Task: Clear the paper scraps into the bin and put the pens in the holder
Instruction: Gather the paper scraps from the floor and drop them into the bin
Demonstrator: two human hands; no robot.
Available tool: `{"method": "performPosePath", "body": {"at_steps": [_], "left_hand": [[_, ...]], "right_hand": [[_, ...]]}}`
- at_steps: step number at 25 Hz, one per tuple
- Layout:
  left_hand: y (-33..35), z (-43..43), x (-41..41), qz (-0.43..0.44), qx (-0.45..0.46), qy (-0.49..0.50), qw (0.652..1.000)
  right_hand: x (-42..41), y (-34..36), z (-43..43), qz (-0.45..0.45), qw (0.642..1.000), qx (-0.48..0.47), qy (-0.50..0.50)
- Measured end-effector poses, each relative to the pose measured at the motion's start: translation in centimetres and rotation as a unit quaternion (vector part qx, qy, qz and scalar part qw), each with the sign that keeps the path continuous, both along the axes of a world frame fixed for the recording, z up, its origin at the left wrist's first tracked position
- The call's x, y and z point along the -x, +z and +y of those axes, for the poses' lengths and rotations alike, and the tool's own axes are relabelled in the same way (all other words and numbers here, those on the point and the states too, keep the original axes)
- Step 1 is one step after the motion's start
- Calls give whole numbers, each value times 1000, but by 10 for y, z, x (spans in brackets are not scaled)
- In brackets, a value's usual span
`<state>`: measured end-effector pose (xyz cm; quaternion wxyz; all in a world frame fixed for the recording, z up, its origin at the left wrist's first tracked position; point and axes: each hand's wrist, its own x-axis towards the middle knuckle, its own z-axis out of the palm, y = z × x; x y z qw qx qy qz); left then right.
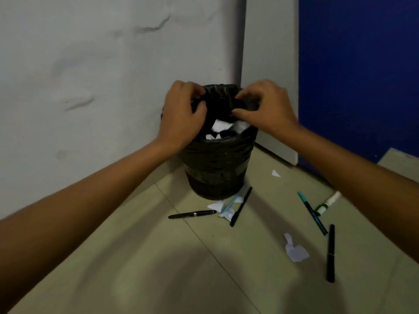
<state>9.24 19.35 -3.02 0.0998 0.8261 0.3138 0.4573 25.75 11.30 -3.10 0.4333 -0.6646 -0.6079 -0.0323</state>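
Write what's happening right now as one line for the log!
hands: left hand and right hand gripping bin liner | bin: paper inside | floor: paper scraps and pens remain | holder: not visible

left hand (181,114), right hand (265,107), grips pinched

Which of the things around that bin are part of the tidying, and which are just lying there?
Part of the job: bin, paper in it, scraps on the floor, pens, both hands gripping the liner.

Just lying about: white tube. No holder in view.
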Motion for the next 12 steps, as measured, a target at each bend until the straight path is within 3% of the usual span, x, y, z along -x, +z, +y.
{"method": "performPosePath", "body": {"at_steps": [1,3,5,6,8,9,10,12], "left_hand": [[-5,-19,6,-23,-22,-54,998],[-38,-60,20,53,-19,-190,980],[-94,-89,35,214,58,-268,937],[-122,-93,41,283,118,-269,913],[-168,-81,46,377,220,-225,871],[-182,-71,43,404,248,-191,859],[-192,-63,37,410,259,-166,859],[-210,-55,19,394,254,-137,873]], "right_hand": [[-4,-1,-19,-12,1000,-25,12],[-6,-17,-60,-31,999,-8,32],[-15,-60,-94,-60,985,158,33],[-23,-90,-108,-72,955,287,24],[-35,-146,-132,-102,842,529,25],[-38,-169,-143,-121,793,594,52],[-41,-188,-152,-137,771,617,78],[-41,-208,-162,-100,798,586,98]]}}
